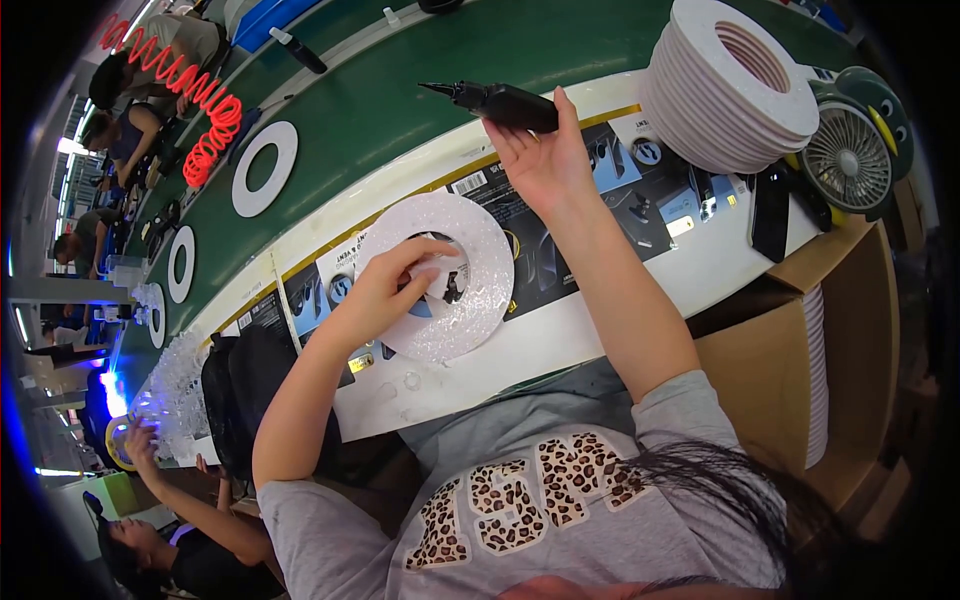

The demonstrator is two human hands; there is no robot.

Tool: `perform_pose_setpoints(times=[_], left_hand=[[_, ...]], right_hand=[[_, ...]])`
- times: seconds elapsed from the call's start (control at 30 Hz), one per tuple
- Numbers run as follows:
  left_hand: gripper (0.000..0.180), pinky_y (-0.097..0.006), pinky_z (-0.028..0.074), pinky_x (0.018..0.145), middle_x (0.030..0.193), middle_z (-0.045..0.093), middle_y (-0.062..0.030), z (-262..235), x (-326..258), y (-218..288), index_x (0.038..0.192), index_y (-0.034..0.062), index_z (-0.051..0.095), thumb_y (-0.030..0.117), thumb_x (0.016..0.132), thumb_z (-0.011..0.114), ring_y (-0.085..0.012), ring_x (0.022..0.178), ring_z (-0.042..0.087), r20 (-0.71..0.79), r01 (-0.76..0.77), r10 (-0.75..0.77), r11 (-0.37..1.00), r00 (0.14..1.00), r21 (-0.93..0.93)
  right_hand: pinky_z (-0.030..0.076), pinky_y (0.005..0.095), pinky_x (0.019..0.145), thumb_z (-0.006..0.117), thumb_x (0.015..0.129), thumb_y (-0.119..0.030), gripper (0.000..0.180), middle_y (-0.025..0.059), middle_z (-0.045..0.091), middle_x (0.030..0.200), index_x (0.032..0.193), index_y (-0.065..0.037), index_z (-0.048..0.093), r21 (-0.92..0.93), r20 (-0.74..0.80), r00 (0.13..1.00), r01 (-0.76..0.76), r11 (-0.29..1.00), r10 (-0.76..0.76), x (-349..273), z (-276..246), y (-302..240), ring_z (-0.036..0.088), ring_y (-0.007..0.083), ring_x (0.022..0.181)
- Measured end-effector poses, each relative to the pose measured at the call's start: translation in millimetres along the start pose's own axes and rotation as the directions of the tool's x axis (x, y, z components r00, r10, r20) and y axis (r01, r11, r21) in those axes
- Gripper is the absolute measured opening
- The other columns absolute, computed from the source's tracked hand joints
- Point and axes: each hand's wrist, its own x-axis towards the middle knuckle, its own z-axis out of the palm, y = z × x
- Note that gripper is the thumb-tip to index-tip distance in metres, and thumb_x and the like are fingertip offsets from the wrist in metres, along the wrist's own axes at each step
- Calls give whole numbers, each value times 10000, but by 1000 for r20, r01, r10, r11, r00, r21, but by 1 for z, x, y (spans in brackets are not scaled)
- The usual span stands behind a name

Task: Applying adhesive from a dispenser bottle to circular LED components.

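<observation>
My right hand (548, 172) holds a black bottle (518, 108) (thin nozzle (440, 90) pointing left); my left hand (385, 288) is over a white ring (490, 250).

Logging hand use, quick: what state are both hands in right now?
Left hand: half-curled over the white, speckled, flat ring; whether it grips anything cannot be told.
Right hand: holding the black, narrow-tipped, bottle-shaped tool.

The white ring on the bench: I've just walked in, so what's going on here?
A person is working with both hands. The left hand has its fingers curled at the centre hole of the white ring on the bench; whether they grip anything is unclear. The right hand holds a black thin-tipped tool, away from the ring. A stack of similar rings stands to the right.
</observation>
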Motion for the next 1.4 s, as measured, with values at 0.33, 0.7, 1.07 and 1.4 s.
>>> perform_pose_setpoints(times=[0.33,0.7,1.07,1.4], left_hand=[[97,-234,475,824,960,618,-48,2,3,-4,932,-24,631,-35,837,616,-104,906,589,-96,89,-101,989,990,-120],[88,-249,482,724,852,646,-53,6,3,0,899,-16,651,-27,812,642,-129,768,603,-123,35,-40,999,992,-36],[76,-307,462,725,822,634,-93,7,9,8,865,6,649,-4,791,633,-237,773,594,62,-268,261,929,963,255],[68,-300,454,750,832,637,-82,9,13,1,847,2,643,-19,784,628,-226,792,596,81,-248,237,955,968,164]], right_hand=[[422,399,1054,540,922,-429,555,209,493,1223,1163,65,459,11,-22,1000,-8,1000,8,1,-2,0,501,305,1186],[410,409,1062,542,923,-418,541,217,485,1221,1159,60,450,-10,-11,1000,-1,1000,1,3,-3,2,497,309,1191],[406,419,1064,544,922,-415,545,224,479,1227,1169,60,442,-11,-14,1000,9,1000,-9,5,-4,1,486,315,1201],[397,423,1070,551,921,-406,555,226,465,1242,1194,58,414,10,-11,1000,-4,1000,4,5,-5,1,471,321,1217]])
